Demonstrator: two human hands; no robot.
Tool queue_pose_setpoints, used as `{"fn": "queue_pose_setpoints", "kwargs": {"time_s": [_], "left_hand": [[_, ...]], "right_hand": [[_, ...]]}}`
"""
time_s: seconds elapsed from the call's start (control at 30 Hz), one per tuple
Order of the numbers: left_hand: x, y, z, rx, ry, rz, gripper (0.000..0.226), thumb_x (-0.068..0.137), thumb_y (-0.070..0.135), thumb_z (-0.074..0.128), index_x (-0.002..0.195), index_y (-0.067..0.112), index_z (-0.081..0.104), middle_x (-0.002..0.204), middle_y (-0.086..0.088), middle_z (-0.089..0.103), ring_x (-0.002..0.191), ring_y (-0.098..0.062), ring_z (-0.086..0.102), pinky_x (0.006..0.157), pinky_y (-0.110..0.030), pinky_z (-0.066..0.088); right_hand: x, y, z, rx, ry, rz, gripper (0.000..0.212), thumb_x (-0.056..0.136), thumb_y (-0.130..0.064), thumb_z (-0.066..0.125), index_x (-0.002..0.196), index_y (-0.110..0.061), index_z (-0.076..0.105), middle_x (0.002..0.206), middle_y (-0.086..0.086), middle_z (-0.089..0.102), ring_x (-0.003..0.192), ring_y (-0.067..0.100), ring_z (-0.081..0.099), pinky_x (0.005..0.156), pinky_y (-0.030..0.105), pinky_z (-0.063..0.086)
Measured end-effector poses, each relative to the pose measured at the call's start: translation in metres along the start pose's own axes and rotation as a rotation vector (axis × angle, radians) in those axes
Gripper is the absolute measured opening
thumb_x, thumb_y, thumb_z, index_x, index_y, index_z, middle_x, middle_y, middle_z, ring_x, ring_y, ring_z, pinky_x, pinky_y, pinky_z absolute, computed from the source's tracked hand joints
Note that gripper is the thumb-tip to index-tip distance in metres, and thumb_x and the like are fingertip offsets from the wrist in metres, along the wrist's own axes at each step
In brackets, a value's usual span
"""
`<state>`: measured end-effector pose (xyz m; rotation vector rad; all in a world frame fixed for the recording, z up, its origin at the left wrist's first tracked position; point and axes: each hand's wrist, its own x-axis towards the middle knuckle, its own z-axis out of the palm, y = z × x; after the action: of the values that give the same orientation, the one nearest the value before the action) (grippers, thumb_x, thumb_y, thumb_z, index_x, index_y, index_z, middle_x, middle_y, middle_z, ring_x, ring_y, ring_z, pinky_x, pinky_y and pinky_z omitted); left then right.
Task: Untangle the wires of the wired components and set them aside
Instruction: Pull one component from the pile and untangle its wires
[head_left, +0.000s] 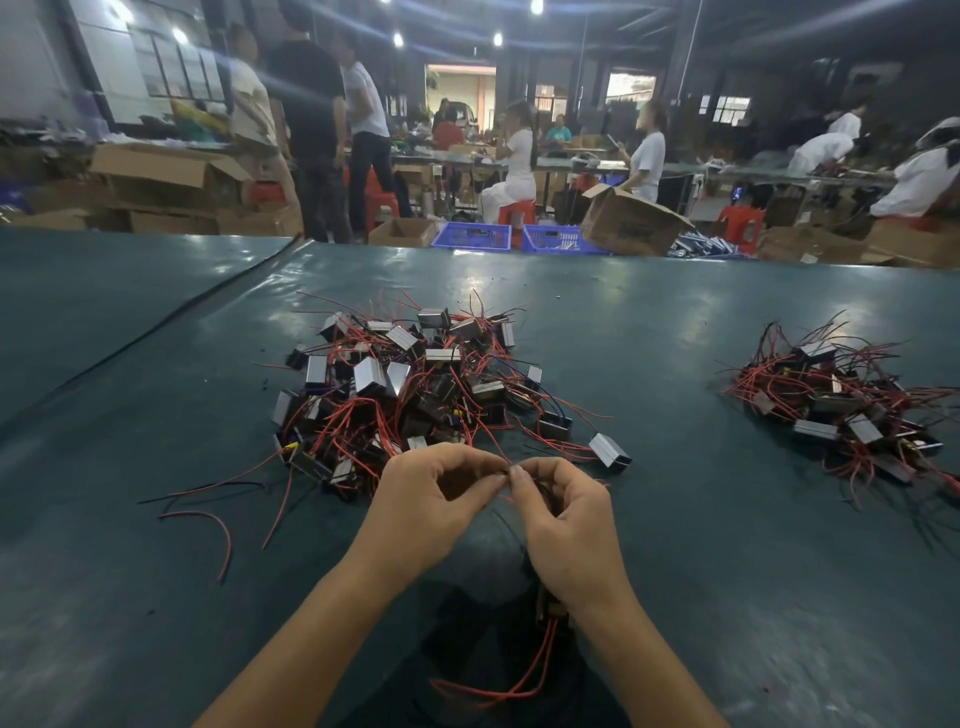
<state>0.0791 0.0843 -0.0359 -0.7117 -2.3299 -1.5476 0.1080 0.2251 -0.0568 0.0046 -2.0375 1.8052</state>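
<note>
A tangled pile of small boxed components (410, 384) with red and black wires lies on the green table in front of me. My left hand (431, 504) and my right hand (566, 525) meet just near of the pile, fingertips together, both pinching a thin wire (508, 472). A dark component (550, 605) hangs under my right wrist, and its red wire (498, 691) loops down below the table edge. A second, smaller pile of components (852, 405) lies at the right.
The green table cover (649, 322) reaches far ahead and to both sides. Loose red and black wires (218, 509) trail left of the pile. One component (610, 453) lies apart to the right of my hands. People, boxes and blue crates are beyond the table.
</note>
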Motion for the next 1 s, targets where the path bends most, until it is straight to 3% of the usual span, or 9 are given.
{"fn": "queue_pose_setpoints", "kwargs": {"time_s": [0.23,0.4,0.5,0.57,0.63,0.7,0.8,0.93,1.0], "left_hand": [[0.003,-0.009,-0.005,0.199,-0.013,0.203,0.008,0.084,0.018,0.072,0.09,0.014,0.074,0.084,0.006,0.067,0.08,-0.006,0.064,0.07,-0.014,0.05],[0.005,-0.008,-0.01,-0.029,-0.096,-0.033,0.009,0.076,0.042,0.066,0.081,0.035,0.069,0.079,0.012,0.071,0.071,-0.004,0.067,0.067,-0.014,0.052],[0.008,-0.008,-0.014,-0.116,-0.164,-0.145,0.02,0.074,0.044,0.067,0.081,0.026,0.072,0.072,0.004,0.072,0.064,-0.008,0.067,0.062,-0.017,0.052],[0.009,-0.006,-0.017,-0.172,-0.202,-0.202,0.024,0.074,0.042,0.067,0.082,0.02,0.073,0.068,0.0,0.072,0.063,-0.008,0.066,0.059,-0.019,0.051],[0.009,-0.004,-0.019,-0.229,-0.233,-0.257,0.026,0.075,0.039,0.066,0.084,0.016,0.073,0.066,-0.001,0.071,0.063,-0.008,0.066,0.058,-0.02,0.051],[0.01,-0.004,-0.02,-0.257,-0.253,-0.324,0.024,0.08,0.035,0.065,0.083,0.012,0.073,0.064,-0.002,0.07,0.061,-0.01,0.064,0.054,-0.02,0.05],[0.007,-0.002,-0.02,-0.228,-0.264,-0.442,0.025,0.084,0.035,0.067,0.079,0.011,0.071,0.064,-0.003,0.068,0.053,-0.013,0.057,0.047,-0.02,0.045],[0.008,0.002,-0.021,-0.434,-0.304,-0.701,0.026,0.069,0.043,0.072,0.062,0.018,0.07,0.065,-0.001,0.06,0.059,-0.01,0.057,0.041,-0.016,0.034],[0.009,0.003,-0.022,-0.679,-0.353,-0.865,0.024,0.067,0.035,0.075,0.072,0.013,0.068,0.069,-0.002,0.059,0.055,-0.007,0.055,0.035,-0.013,0.031]], "right_hand": [[0.0,0.004,0.0,0.0,-0.07,-0.014,0.012,0.093,-0.012,0.063,0.084,-0.018,0.067,0.076,0.011,0.065,0.061,0.012,0.054,0.056,0.028,0.048],[-0.001,0.004,-0.001,-0.007,-0.111,-0.059,0.013,0.093,-0.013,0.063,0.085,-0.023,0.066,0.078,0.008,0.066,0.064,0.015,0.056,0.061,0.037,0.05],[-0.001,0.005,-0.001,-0.001,-0.121,-0.085,0.013,0.094,-0.013,0.063,0.086,-0.023,0.066,0.078,0.013,0.065,0.066,0.032,0.057,0.064,0.046,0.049],[-0.002,0.005,-0.001,-0.011,-0.125,-0.112,0.013,0.093,-0.013,0.063,0.086,-0.023,0.066,0.077,0.012,0.064,0.063,0.028,0.056,0.061,0.047,0.048],[-0.003,0.005,-0.001,-0.029,-0.136,-0.152,0.015,0.093,-0.013,0.063,0.086,-0.026,0.064,0.075,0.01,0.063,0.06,0.018,0.052,0.056,0.043,0.047],[-0.004,0.006,-0.001,-0.085,-0.154,-0.221,0.018,0.094,-0.013,0.062,0.087,-0.03,0.062,0.071,0.0,0.062,0.056,0.006,0.049,0.049,0.03,0.043],[-0.005,0.008,-0.001,-0.263,-0.155,-0.358,0.009,0.094,-0.015,0.06,0.091,-0.024,0.061,0.07,-0.015,0.059,0.058,0.004,0.052,0.055,0.016,0.041],[-0.007,0.01,0.001,-0.471,-0.075,-0.546,0.007,0.094,-0.015,0.059,0.095,-0.01,0.063,0.081,-0.007,0.063,0.067,0.006,0.056,0.056,0.033,0.05],[-0.007,0.008,0.002,-0.51,-0.043,-0.621,0.005,0.093,-0.012,0.06,0.095,-0.008,0.063,0.082,-0.003,0.063,0.065,0.01,0.057,0.053,0.036,0.05]]}}
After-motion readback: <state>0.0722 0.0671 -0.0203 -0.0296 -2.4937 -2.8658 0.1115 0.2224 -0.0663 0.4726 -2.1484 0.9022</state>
